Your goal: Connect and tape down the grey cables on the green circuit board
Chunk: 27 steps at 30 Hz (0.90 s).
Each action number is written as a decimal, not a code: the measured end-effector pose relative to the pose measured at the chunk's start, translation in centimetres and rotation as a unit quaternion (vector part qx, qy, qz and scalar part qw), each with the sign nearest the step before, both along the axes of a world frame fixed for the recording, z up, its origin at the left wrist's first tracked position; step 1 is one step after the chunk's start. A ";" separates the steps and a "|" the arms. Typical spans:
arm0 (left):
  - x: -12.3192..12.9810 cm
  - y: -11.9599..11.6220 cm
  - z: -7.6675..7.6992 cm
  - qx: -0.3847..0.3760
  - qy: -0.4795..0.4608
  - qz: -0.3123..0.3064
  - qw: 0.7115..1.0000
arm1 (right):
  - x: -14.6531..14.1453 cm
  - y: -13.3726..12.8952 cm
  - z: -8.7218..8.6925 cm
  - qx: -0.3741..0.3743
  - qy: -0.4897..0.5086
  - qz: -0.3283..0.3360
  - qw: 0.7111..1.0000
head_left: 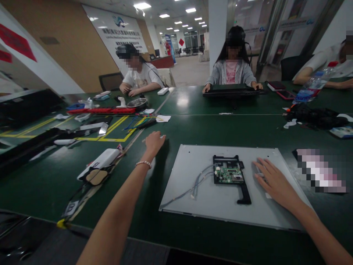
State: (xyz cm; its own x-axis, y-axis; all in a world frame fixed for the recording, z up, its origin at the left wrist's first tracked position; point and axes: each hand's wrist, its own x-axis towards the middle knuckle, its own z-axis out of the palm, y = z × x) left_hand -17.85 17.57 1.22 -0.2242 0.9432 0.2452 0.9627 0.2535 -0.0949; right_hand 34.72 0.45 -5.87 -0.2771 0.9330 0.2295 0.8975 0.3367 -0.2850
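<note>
A flat light-grey metal panel, like the back of a display (190,162), lies on the green table in front of me. On it sits a black plastic bracket (244,193) around a green circuit board (228,174). A grey cable (179,197) runs from the board's left side across the panel. My right hand (268,173) rests open on the panel's right part, fingers stretched out, beside the bracket. Left of the panel, my left hand (154,141) is over the table with its fingers curled closed. A small pale sliver shows beside it; what it holds is hidden.
A white power strip-like device (100,165) lies left of my forearm. Yellow tape lines (113,139), loose wires and a red strip (104,110) are farther left. A pixelated flat object (321,171) lies right of the panel, a bottle (310,88) behind it. Several people sit opposite.
</note>
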 end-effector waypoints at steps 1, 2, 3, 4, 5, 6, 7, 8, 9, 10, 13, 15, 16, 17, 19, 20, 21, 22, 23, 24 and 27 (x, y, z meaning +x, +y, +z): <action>0.0 0.4 0.0 -0.011 0.002 0.007 1.000 | 0.0 0.0 0.0 0.000 0.000 0.000 1.000; 0.0 0.8 0.0 -0.020 0.003 0.010 1.000 | 0.0 0.1 0.0 -0.001 -0.001 0.000 1.000; 0.0 1.2 0.0 -0.028 0.003 0.010 1.000 | 0.1 0.2 0.0 -0.002 -0.002 0.002 1.000; -0.1 1.5 0.1 -0.034 0.005 0.009 0.999 | 0.1 0.2 0.0 -0.001 -0.004 0.005 1.000; -0.1 1.7 0.1 -0.038 0.006 0.008 0.999 | 0.1 0.3 -0.1 0.001 -0.004 0.007 1.000; -0.1 1.8 0.2 -0.040 0.008 0.007 0.999 | 0.1 0.3 -0.1 0.003 -0.004 0.008 1.000; -0.1 1.8 0.3 -0.042 0.009 0.004 0.999 | 0.2 0.4 -0.1 0.004 -0.003 0.009 1.000; 0.0 1.8 0.4 -0.043 0.011 0.000 0.999 | 0.2 0.4 -0.1 0.004 -0.003 0.009 1.000; 0.2 1.8 0.5 -0.043 0.013 -0.005 0.999 | 0.1 0.3 0.0 0.003 -0.004 0.008 1.000; 0.5 1.7 0.6 -0.042 0.015 -0.012 0.999 | 0.1 0.3 0.0 0.000 -0.004 0.007 1.000; 1.6 1.4 0.7 -0.036 0.021 -0.040 0.998 | 0.1 0.2 0.0 -0.003 -0.002 0.001 1.000; 2.4 1.2 0.8 -0.030 0.024 -0.056 0.998 | 0.1 0.3 0.0 -0.002 -0.001 0.001 1.000; 2.7 1.2 0.8 -0.027 0.025 -0.062 0.997 | 0.1 0.3 0.0 -0.002 -0.001 0.003 1.000; 2.9 1.1 0.7 -0.020 0.027 -0.065 0.997 | 0.1 0.3 0.0 -0.003 -0.003 0.004 1.000; 3.0 1.2 0.6 0.001 0.038 -0.055 0.998 | 0.1 0.4 0.1 -0.005 -0.006 0.005 1.000; 2.9 1.3 0.5 0.010 0.044 -0.042 0.998 | 0.1 0.4 0.1 -0.005 -0.005 0.005 1.000; 2.7 1.3 0.4 0.012 0.048 -0.026 0.998 | 0.1 0.4 0.2 -0.004 -0.004 0.005 1.000; 2.4 1.4 0.3 0.008 0.050 -0.010 0.999 | 0.0 0.3 0.3 -0.002 -0.002 0.004 1.000; 2.1 1.5 0.2 -0.003 0.048 0.002 0.999 | 0.0 0.3 0.4 -0.001 0.000 0.003 1.000; 1.9 1.6 0.1 -0.017 0.043 0.009 0.999 | 0.0 0.3 0.4 -0.001 0.001 0.002 1.000; 1.2 1.8 0.0 -0.041 0.034 -0.003 0.999 | -0.1 0.2 0.7 -0.006 -0.003 0.001 1.000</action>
